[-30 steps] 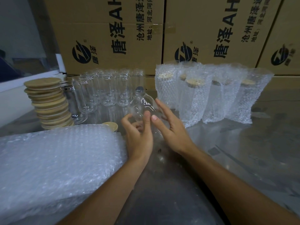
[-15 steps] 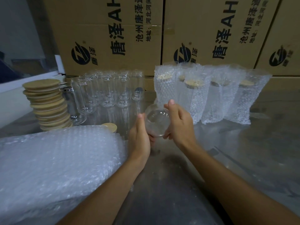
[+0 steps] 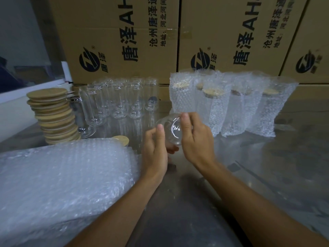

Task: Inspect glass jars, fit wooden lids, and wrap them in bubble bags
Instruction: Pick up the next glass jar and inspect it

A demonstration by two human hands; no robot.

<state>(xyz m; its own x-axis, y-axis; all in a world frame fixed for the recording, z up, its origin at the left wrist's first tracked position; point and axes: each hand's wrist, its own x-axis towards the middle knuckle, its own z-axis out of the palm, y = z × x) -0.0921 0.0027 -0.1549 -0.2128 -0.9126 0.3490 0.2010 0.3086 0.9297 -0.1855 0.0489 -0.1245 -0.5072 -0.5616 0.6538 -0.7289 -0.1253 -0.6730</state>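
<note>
A clear glass jar (image 3: 171,128) is held above the steel table, its round end turned toward me. My left hand (image 3: 155,150) grips its left side, thumb up on the rim. My right hand (image 3: 195,139) curls round its right side, thumb on top. Several bare glass jars (image 3: 121,98) stand behind it. A stack of wooden lids (image 3: 53,114) rises at the left, and one loose lid (image 3: 121,139) lies by the pile of bubble bags (image 3: 65,177).
Several lidded jars in bubble bags (image 3: 222,102) stand in a row at the right back. Printed cardboard boxes (image 3: 178,38) wall off the far side. The steel table (image 3: 267,175) stretches to the right and front.
The jar has gone from loosely between my parted hands to gripped by both, tipped with its round end toward me and raised slightly.
</note>
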